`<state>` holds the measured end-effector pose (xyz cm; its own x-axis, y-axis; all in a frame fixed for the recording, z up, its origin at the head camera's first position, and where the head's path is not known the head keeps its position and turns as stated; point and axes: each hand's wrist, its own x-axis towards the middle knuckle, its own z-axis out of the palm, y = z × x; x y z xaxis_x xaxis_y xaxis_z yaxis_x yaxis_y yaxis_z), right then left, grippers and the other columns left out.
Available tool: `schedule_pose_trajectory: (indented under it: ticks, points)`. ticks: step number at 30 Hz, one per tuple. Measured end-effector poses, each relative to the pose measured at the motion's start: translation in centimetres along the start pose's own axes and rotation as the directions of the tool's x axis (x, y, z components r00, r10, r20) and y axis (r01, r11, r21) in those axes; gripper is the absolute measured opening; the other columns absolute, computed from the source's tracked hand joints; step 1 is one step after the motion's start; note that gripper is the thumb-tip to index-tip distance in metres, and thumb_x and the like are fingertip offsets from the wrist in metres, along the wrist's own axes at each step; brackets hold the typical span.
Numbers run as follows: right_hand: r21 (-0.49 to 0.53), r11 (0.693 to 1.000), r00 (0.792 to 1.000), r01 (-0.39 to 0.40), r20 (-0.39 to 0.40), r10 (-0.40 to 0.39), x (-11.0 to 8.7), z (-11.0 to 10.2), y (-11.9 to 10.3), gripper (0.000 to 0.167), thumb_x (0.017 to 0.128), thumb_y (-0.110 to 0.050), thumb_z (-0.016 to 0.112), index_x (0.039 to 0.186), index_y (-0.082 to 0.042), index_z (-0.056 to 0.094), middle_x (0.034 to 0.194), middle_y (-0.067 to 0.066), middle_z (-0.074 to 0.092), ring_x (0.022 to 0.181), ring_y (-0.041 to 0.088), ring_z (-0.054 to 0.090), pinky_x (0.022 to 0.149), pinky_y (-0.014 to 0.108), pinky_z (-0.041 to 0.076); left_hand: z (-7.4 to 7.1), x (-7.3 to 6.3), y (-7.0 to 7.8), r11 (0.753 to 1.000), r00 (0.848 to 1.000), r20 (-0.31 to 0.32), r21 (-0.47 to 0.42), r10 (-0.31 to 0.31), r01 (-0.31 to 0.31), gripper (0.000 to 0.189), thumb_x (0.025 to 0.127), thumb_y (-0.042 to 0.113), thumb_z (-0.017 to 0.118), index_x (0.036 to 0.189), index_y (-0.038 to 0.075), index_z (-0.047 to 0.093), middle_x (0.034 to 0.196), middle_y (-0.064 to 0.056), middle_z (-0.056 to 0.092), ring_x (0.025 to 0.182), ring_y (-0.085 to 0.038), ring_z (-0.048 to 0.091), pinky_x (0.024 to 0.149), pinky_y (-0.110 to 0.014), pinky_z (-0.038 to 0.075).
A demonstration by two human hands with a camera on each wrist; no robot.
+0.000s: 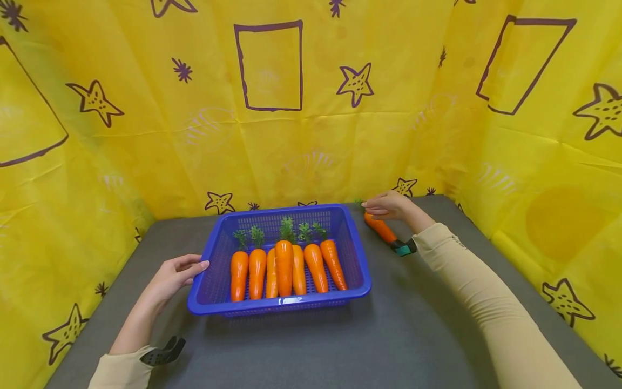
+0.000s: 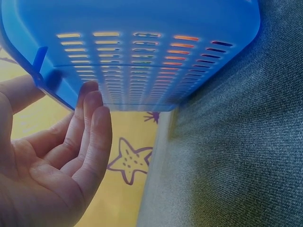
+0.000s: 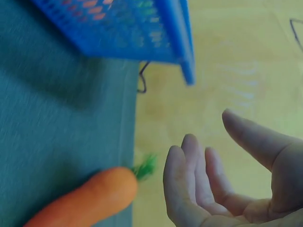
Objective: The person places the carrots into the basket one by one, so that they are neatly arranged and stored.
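A blue plastic basket (image 1: 360, 270) stands on the grey table, holding several orange carrots (image 1: 284, 267) with green tops. My left hand (image 1: 172, 278) grips the basket's left rim. In the left wrist view, the thumb of my left hand (image 2: 61, 161) reaches over the rim while the fingers lie by the slotted outer wall (image 2: 156, 19). Right of the basket, one more carrot (image 1: 381, 228) lies on the table. Over its leafy end hovers my right hand (image 1: 391, 205). The right wrist view shows my right hand (image 3: 227, 189) with relaxed, spread fingers, apart from the carrot (image 3: 90, 196).
Yellow cloth (image 1: 272, 162) with drawn stars and frames walls in the table (image 1: 311, 351) at the back and both sides. Dark straps (image 1: 165, 351) sit at both wrists. The basket's right rim stands left of the loose carrot.
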<state>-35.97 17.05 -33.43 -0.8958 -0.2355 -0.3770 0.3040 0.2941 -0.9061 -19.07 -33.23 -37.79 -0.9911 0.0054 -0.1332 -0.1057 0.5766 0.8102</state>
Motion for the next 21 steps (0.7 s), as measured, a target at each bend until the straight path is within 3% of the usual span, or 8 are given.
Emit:
schedule_pose_trajectory:
  ticks: [3,7,10,16,21]
  points:
    - [0.019,1.000,0.999,-0.018,-0.047,0.019,0.2,-0.8,0.6,0.060,0.092,-0.017,0.062,0.141,0.008,0.036,0.127,0.017,0.053,0.079,0.007,0.062,0.106,0.043,0.041,-0.1,0.0,0.1,1.000,1.000,0.001,0.003,0.008,-0.008,0.067,0.093,0.045,0.056,0.134,-0.006,0.045,0.122,-0.022,0.060,0.097,-0.016,0.064,0.086,-0.034,0.055]
    - [0.018,0.999,0.996,-0.031,-0.085,0.032,0.3,-1.6,1.3,0.058,0.093,-0.017,0.060,0.141,0.007,0.037,0.142,0.021,0.042,0.095,0.013,0.063,0.108,0.042,0.039,-0.2,0.0,0.3,1.000,1.000,-0.004,0.013,0.015,-0.015,0.067,0.093,0.045,0.056,0.134,-0.006,0.045,0.123,-0.023,0.059,0.098,-0.017,0.063,0.086,-0.033,0.055]
    - [0.031,0.998,0.993,-0.046,-0.108,0.049,0.2,-2.1,1.9,0.057,0.094,-0.017,0.060,0.140,0.008,0.038,0.144,0.023,0.039,0.104,0.017,0.063,0.108,0.041,0.038,-0.2,0.0,0.3,1.000,1.000,-0.006,0.016,0.015,-0.015,0.067,0.093,0.045,0.056,0.134,-0.006,0.045,0.124,-0.024,0.058,0.099,-0.018,0.063,0.087,-0.033,0.055]
    - [0.096,0.993,0.985,-0.062,-0.156,0.076,0.2,-3.0,3.0,0.057,0.092,-0.014,0.062,0.139,0.009,0.039,0.139,0.019,0.048,0.097,0.015,0.066,0.105,0.040,0.040,-0.1,0.0,0.2,1.000,1.000,0.002,0.007,0.008,-0.008,0.067,0.092,0.045,0.056,0.134,-0.006,0.045,0.123,-0.023,0.059,0.096,-0.017,0.065,0.086,-0.034,0.055]
    - [0.068,0.996,0.977,-0.051,-0.203,0.064,1.7,-3.7,5.1,0.057,0.090,-0.021,0.065,0.137,0.004,0.045,0.137,0.015,0.051,0.089,0.008,0.065,0.096,0.032,0.049,0.0,0.0,0.2,1.000,1.000,-0.002,0.002,0.006,-0.006,0.066,0.092,0.044,0.056,0.133,-0.006,0.045,0.123,-0.023,0.059,0.095,-0.016,0.065,0.085,-0.033,0.055]
